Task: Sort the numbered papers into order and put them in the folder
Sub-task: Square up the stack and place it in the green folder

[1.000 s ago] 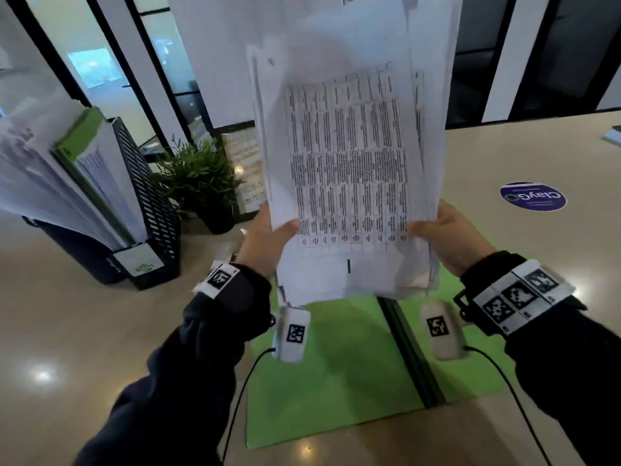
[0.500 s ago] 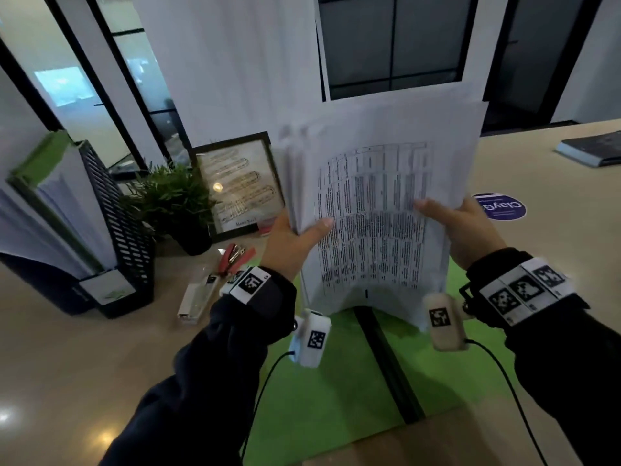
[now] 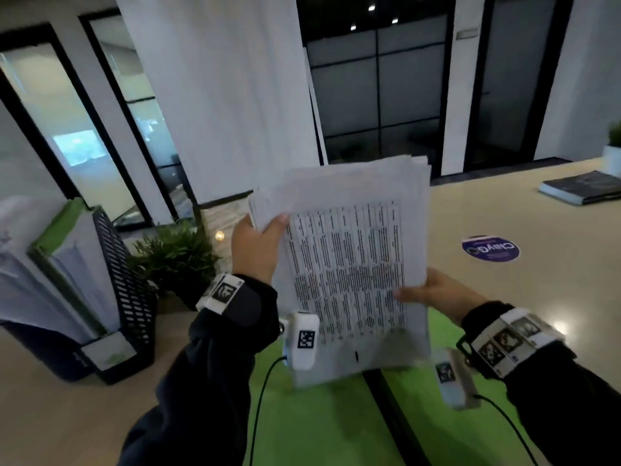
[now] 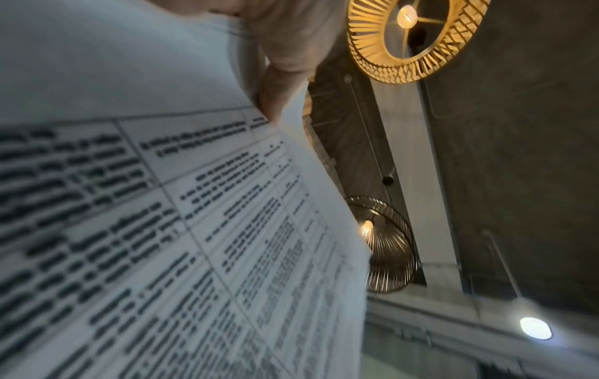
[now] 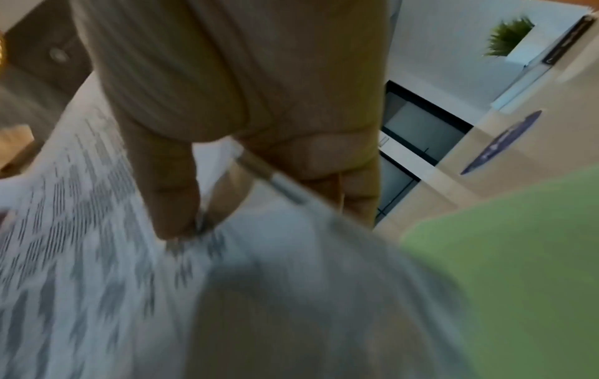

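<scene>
Now I am holding the papers (image 3: 349, 264) up over the green folder (image 3: 322, 425), left hand (image 3: 257, 250) fingers gripping one edge, right hand (image 3: 437, 294) fingers gripping the other

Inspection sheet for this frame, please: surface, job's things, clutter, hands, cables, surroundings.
Surface: beige counter, glossy, with a round purple sticker.
Job's things: stack of papers held up above the open green folder, which lies flat on the counter.
Clutter: black mesh file rack stuffed with papers, potted plant, dark book far right.
Hands: left hand grips the stack's left edge; right hand pinches its right edge.
Cables: black cords hang from the wrist cameras.
Surroundings: glass partitions, white pillar, woven ceiling lamps.
</scene>
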Tool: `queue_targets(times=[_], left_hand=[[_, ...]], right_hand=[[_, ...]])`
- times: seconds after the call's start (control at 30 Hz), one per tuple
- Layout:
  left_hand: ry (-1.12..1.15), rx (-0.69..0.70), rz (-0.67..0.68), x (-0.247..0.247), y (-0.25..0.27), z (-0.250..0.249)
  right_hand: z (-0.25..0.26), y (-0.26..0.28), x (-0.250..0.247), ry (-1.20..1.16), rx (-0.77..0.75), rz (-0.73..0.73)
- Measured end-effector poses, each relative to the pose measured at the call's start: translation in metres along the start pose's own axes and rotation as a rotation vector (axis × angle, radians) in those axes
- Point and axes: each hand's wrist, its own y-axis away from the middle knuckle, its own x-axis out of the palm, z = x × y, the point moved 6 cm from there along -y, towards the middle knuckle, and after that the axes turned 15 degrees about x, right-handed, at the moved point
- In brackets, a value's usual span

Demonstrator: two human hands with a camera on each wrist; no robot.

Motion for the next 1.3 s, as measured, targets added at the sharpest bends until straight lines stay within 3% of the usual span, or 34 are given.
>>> queue_targets(times=[0.1, 0.17, 0.23, 0.33, 0.43, 0.5, 0.6, 0.77, 0.93, 1.03, 1.1, 1.2, 1.3], left_hand=[[0.013, -0.050, -0.127, -0.014, -0.003, 0.005], [-0.006, -0.153, -0.176, -0.021, -0.003, 0.020], [-0.053, -0.309, -0.223, -0.027, 0.001, 0.043], [0.146, -0.409, -0.256, -0.022, 0.007, 0.061], [0.327, -0.470, -0.332, -0.015, 0.008, 0.073], [0.390, -0.505, -0.292, -0.005, 0.010, 0.078], [0.484, -0.428, -0.266, 0.009, 0.006, 0.067], [0.583, -0.302, -0.147, 0.008, -0.031, 0.050], [0.507, -0.168, 0.329, -0.003, -0.061, 0.034], [0.342, -0.146, 0.503, 0.001, -0.059, 0.034], [0.216, -0.127, 0.484, 0.006, -0.052, 0.034], [0.082, -0.067, 0.283, 0.007, -0.042, 0.039], [0.051, 0.004, 0.224, 0.013, -0.020, 0.042]], right_hand=[[-0.034, -0.009, 0.010, -0.102, 0.062, -0.007], [-0.050, -0.016, 0.010, -0.210, 0.063, -0.044], [-0.056, -0.018, 0.004, -0.469, 0.070, -0.093], [-0.061, -0.028, 0.003, -0.762, 0.091, -0.022], [-0.054, -0.032, 0.002, -0.834, 0.028, -0.055], [-0.045, -0.032, 0.007, -0.857, 0.028, -0.011], [-0.025, -0.030, 0.004, -0.756, 0.034, 0.002], [0.013, -0.029, -0.055, -0.640, -0.163, -0.322], [0.032, -0.014, -0.098, -0.580, -0.244, -0.345], [0.027, -0.011, -0.104, -0.484, -0.241, -0.351], [0.025, -0.009, -0.100, -0.476, -0.260, -0.353], [0.023, -0.001, -0.096, -0.421, -0.280, -0.413], [0.024, 0.011, -0.092, -0.362, -0.310, -0.430]])
